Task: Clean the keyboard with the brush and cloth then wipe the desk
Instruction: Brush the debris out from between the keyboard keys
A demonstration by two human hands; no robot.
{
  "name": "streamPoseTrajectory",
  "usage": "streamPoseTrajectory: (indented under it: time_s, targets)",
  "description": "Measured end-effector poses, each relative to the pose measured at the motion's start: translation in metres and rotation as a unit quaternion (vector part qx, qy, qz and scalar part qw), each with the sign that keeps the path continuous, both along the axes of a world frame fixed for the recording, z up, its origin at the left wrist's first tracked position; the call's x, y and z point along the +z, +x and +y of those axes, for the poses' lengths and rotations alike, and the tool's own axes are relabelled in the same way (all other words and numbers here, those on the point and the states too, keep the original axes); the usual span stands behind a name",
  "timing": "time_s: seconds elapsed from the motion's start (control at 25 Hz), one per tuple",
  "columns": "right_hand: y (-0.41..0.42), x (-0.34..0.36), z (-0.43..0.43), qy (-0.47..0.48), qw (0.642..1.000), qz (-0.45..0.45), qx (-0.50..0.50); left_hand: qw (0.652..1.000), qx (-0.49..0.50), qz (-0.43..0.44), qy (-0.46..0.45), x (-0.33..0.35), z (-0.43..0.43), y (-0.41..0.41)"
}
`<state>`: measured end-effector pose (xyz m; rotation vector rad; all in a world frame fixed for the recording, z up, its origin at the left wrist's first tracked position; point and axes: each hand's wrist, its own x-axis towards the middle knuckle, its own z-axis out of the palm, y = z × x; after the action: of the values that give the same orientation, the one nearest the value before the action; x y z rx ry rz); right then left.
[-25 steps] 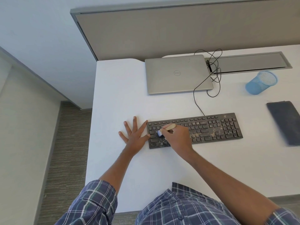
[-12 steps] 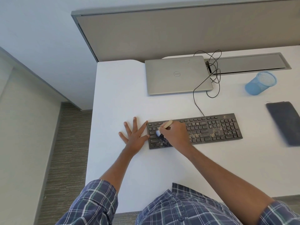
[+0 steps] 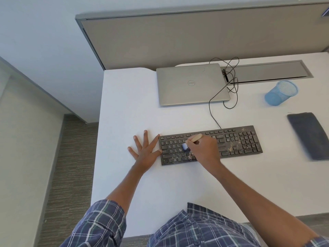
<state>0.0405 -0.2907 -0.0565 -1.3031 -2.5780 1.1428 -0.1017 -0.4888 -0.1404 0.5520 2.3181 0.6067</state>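
Matt blk plastic keyboard (image 3: 240, 141), brush (image 3: 196, 137) w/ wood handle, smooth white desk (image 3: 124, 104), metal-look laptop (image 3: 178, 93).

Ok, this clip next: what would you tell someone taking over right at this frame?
Left hand: open, flat on the desk, against the keyboard's left end.
Right hand: grips the brush, head on the left-centre keys.
Cloth: lies on the desk, far right, untouched.
Done: brushing begun.
Left: crumbs show by the number pad and below the brush. Finish brushing, cloth the keyboard, wipe the desk.
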Motion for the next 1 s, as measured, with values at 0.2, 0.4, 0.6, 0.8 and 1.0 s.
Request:
streamPoseTrajectory:
  time_s: [0.2, 0.4, 0.6, 0.8, 1.0]
  targets:
    - [-0.01, -0.011, -0.023, -0.035, 0.999, 0.029, 0.027, 1.0, -0.004, -0.004, -0.001, 0.002, -0.001, 0.0]
    - [0.015, -0.015, -0.003, 0.0, 1.0, -0.001, -0.002, 1.0, -0.006, -0.003, 0.007, 0.0, -0.001, -0.001]
    - [0.015, -0.005, 0.001, -0.009, 1.0, 0.025, -0.014, 1.0, -0.018, 0.011, -0.001, -0.001, -0.003, 0.0]
    - [0.001, -0.009, -0.02, -0.023, 0.999, 0.033, 0.037, 1.0, -0.012, 0.026, -0.013, -0.002, 0.0, 0.002]
    - [0.023, -0.011, -0.007, 0.009, 1.0, 0.015, -0.004, 0.999, -0.013, 0.033, -0.03, -0.004, 0.003, 0.004]
